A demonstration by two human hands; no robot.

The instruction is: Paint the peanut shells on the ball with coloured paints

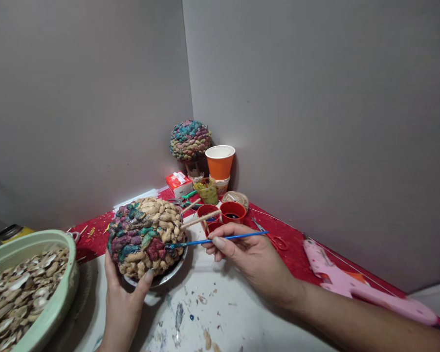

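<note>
A ball covered in peanut shells (161,220) rests in a metal bowl (176,271), with sticks jutting from its right side. Its left part is painted purple, teal, green and dark red; the rest is bare tan shell. My left hand (122,298) grips the ball from the near left, thumb on the lower shells, other fingers mostly hidden. Between the thumb and fingers of my right hand (238,252) is a thin blue paintbrush (238,236). Its wet, dark teal tip touches shells beside the dark red patch. Red paint cups (233,211) stand just behind that hand.
A green basket (71,274) of shells stands at left. Behind are a finished-looking painted shell tree (190,139), orange paper cup (220,164), tissue pack (179,184), yellow-green cup (207,191) and twine (235,199). Red scissors (278,243) and a pink glue gun (366,288) lie right.
</note>
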